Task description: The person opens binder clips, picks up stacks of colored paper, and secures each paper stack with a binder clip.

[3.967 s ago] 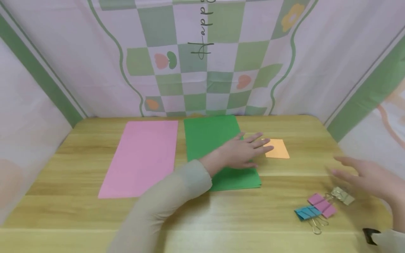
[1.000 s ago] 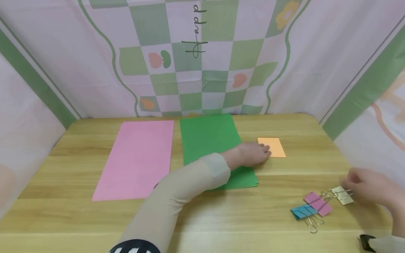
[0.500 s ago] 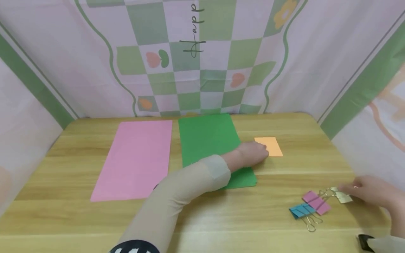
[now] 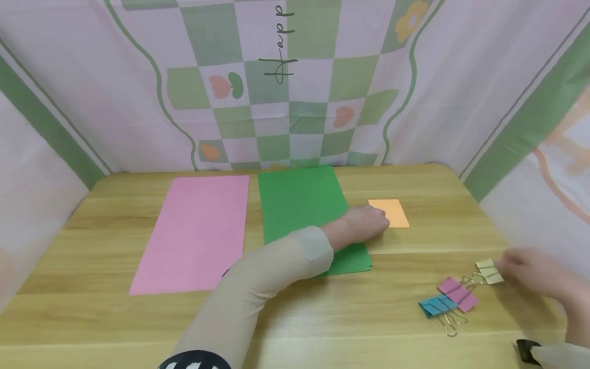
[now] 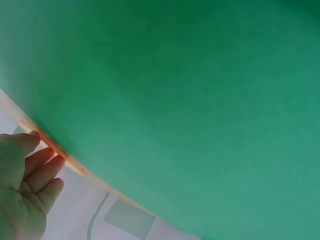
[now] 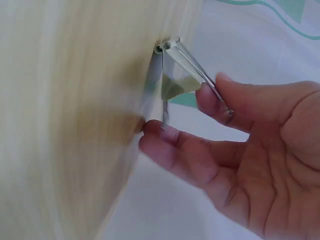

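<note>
My left hand (image 4: 367, 224) reaches over the green sheets (image 4: 299, 197), its curled fingers at the near left corner of a square orange sticky note pad (image 4: 395, 212). The left wrist view has the thumb and fingertips (image 5: 60, 160) along the pad's edge. My right hand (image 4: 536, 269) holds a cream binder clip (image 4: 488, 271) at the table's right. In the right wrist view, the thumb and index finger are at one wire handle and other fingertips (image 6: 165, 131) are by the opposite handle. Beside this clip lie a pink binder clip (image 4: 458, 293) and a blue one (image 4: 438, 305).
A pink sheet (image 4: 195, 225) lies flat on the left of the wooden table (image 4: 92, 266), apart from the green sheets. A patterned cloth (image 4: 272, 118) hangs behind the table and along both sides. A black object (image 4: 527, 352) shows near the right sleeve.
My left hand has gone from spread fingers over the green sheets to curled fingers at the orange pad. My right hand came down to the cream clip, took hold and shifted it slightly.
</note>
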Motion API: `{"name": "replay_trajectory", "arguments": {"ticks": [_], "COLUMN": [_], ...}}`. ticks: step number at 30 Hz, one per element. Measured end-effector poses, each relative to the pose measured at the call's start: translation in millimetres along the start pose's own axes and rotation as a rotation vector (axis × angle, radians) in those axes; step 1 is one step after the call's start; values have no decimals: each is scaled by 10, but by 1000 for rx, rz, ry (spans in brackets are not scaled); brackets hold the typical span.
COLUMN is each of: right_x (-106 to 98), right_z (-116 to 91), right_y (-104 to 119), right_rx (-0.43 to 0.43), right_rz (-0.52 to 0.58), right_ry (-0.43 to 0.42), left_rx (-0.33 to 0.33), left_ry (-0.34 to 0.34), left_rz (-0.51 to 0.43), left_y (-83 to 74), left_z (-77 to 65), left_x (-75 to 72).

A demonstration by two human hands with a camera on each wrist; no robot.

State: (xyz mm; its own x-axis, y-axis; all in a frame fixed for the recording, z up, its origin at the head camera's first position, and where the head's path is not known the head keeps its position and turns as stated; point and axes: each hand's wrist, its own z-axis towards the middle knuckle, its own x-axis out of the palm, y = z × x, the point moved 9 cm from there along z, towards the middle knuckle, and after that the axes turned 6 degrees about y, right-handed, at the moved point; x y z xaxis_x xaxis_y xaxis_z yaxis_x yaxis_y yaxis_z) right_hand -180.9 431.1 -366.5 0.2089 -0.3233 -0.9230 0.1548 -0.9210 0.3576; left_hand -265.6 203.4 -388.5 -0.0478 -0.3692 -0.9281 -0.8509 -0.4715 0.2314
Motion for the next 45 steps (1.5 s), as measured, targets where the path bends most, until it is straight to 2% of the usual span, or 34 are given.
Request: {"name": "replay_trajectory", "arguments": {"ticks": [3,10,18,23,32,38,41,45], "right_x": [-23,-12,-17,46,73,6,-47,-50], "right_z": [30,109,115,139,198,268,303,321], "right_y": [-2,-61,-124,-153,-153,-135,-75,-5], "right_rx": [19,88,65,106,145,190,171,148], "right_rz": [75,143,195,258,289,346,373,409], "right_ry": [-10,90,33,78,117,70,32,27], "left_rx": [0,8,27,37,17,17,16,19], "left_ry": [-14,-21,20,35,53,64,75,79], "left_rz": [8,2,98,139,183,183,177,153], "left_y": [6,4,-17,-17,-11,2,11,10], "left_z": [-5,-5,17,41,29,27,33,32], "left_x": [0,8,52,80,102,111,119,120]}}
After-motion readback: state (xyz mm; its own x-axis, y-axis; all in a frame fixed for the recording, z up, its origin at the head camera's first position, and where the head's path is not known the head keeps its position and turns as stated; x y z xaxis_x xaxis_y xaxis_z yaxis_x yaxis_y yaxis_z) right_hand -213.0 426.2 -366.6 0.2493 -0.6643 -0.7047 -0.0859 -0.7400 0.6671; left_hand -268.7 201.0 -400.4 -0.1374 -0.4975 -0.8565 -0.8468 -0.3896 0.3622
